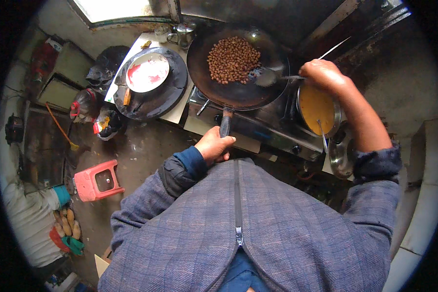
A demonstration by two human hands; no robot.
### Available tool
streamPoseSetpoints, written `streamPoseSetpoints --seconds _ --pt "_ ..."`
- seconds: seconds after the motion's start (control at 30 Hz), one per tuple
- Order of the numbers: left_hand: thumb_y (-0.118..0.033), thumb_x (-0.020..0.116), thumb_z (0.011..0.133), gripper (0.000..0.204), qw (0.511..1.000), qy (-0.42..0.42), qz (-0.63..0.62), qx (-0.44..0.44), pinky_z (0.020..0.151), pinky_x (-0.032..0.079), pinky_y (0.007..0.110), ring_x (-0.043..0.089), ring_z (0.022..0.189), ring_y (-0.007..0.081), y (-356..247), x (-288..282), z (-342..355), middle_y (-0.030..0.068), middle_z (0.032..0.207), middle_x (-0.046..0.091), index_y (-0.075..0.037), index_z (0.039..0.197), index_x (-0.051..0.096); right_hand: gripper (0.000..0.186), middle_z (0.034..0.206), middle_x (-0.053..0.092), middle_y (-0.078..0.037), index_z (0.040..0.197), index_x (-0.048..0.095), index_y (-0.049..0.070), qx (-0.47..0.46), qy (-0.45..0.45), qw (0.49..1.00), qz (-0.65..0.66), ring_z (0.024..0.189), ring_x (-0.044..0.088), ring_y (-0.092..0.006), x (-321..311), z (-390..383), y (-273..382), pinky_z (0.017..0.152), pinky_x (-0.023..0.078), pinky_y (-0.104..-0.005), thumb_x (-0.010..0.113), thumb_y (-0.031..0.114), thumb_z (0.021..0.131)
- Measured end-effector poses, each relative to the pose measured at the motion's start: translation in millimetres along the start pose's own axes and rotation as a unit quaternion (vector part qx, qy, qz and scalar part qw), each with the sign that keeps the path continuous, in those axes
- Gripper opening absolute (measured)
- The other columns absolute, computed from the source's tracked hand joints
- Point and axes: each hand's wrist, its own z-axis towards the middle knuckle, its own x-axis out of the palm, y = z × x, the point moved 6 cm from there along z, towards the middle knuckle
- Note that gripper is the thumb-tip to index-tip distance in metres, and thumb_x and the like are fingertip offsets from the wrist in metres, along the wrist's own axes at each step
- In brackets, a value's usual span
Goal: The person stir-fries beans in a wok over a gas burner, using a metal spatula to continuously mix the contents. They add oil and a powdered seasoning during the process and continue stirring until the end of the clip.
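Note:
My left hand (214,146) is closed around the dark wrapped handle of a wok (238,100) on the gas stove (258,127). Reddish-brown peanuts (233,59) lie heaped in the wok, mostly toward its far left side. The fingers of my right hand (323,74) are wrapped round the thin handle of a metal wok spatula (266,78). Its rounded head rests low inside the wok, just right of the peanuts. Below my right hand is a pot of yellow-orange liquid (316,107), with a spoon (322,134) leaning over its near rim.
Left of the wok, a white bowl with red residue (147,73) stands on a round dark board (173,97) beside a knife with a wooden handle (127,97). A metal mug (182,35) stands behind. A metal lid (341,153) is at right; a red stool (98,181) is on the floor.

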Motion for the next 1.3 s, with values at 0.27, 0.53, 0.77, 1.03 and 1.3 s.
streamPoseSetpoints --seconds 0.27,0.53,0.77,1.03,1.3 --pt "-0.014 0.064 0.104 0.017 1.0 -0.022 0.009 -0.014 0.038 0.038 0.028 0.059 0.051 0.0139 -4 3 -8 0.0034 0.074 0.057 -0.006 0.108 0.049 0.037 0.112 0.071 -0.016 0.132 0.07 0.02 0.0 -0.246 0.967 0.072 0.1 0.074 -0.0398 50 67 57 0.085 0.061 -0.0489 0.065 0.012 0.096" --pt "-0.015 0.067 0.102 0.022 1.0 -0.012 0.006 -0.025 0.04 0.042 0.029 0.06 0.052 0.0144 -3 0 -5 0.0054 0.078 0.059 -0.005 0.11 0.049 0.018 0.101 0.078 -0.013 0.107 0.078 0.015 -0.1 -0.026 0.995 -0.006 0.101 0.076 -0.0354 -31 -12 24 0.084 0.06 -0.0488 0.068 0.015 0.092" --pt "-0.016 0.068 0.102 0.024 1.0 -0.007 -0.017 -0.009 0.039 0.041 0.03 0.06 0.05 0.015 1 0 -2 0.0047 0.074 0.058 -0.004 0.108 0.048 0.023 0.107 0.076 -0.023 0.115 0.076 0.008 -0.112 0.021 0.978 0.173 0.105 0.074 -0.0422 3 22 108 0.09 0.057 -0.052 0.064 0.016 0.097" --pt "-0.014 0.066 0.103 0.019 0.999 -0.016 0.028 -0.01 0.039 0.038 0.028 0.058 0.05 0.0134 -3 -1 -4 0.0027 0.071 0.056 -0.007 0.105 0.048 0.023 0.113 0.076 -0.025 0.109 0.078 0.004 0.036 -0.051 0.964 0.257 0.111 0.074 -0.0409 15 56 56 0.089 0.059 -0.0512 0.061 0.014 0.096" --pt "-0.014 0.068 0.101 0.025 1.0 -0.004 0.005 -0.022 0.04 0.043 0.031 0.061 0.051 0.0169 -1 -1 0 0.0083 0.083 0.059 -0.005 0.111 0.047 0.022 0.107 0.078 -0.018 0.108 0.081 0.011 -0.04 0.062 0.995 0.063 0.105 0.075 -0.0378 -13 -14 42 0.091 0.06 -0.0486 0.067 0.015 0.092"
